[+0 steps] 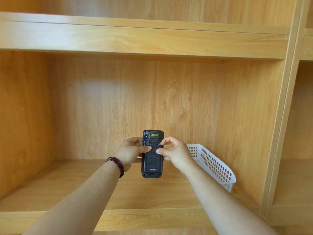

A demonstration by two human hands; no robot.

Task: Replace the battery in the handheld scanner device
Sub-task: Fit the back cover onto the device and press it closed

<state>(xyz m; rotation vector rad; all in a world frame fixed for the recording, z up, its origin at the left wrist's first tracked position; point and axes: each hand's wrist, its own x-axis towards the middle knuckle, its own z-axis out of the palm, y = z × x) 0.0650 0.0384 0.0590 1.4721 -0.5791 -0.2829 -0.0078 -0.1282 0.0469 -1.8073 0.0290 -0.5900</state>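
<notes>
A black handheld scanner [152, 160] is held upright in the air in front of a wooden shelf, its back facing me, with the battery cover on and a brand name near its bottom. My left hand [129, 152] grips its left side, thumb lying across the upper part of the cover. My right hand [176, 153] holds the right side, thumb on the cover and forefinger by the small latch at the upper right. No loose battery is in view.
A white perforated plastic basket [215, 164] stands on the shelf board [67, 184] to the right, partly behind my right forearm. A higher shelf [144, 39] runs overhead. A vertical wooden divider [279, 133] closes the compartment on the right.
</notes>
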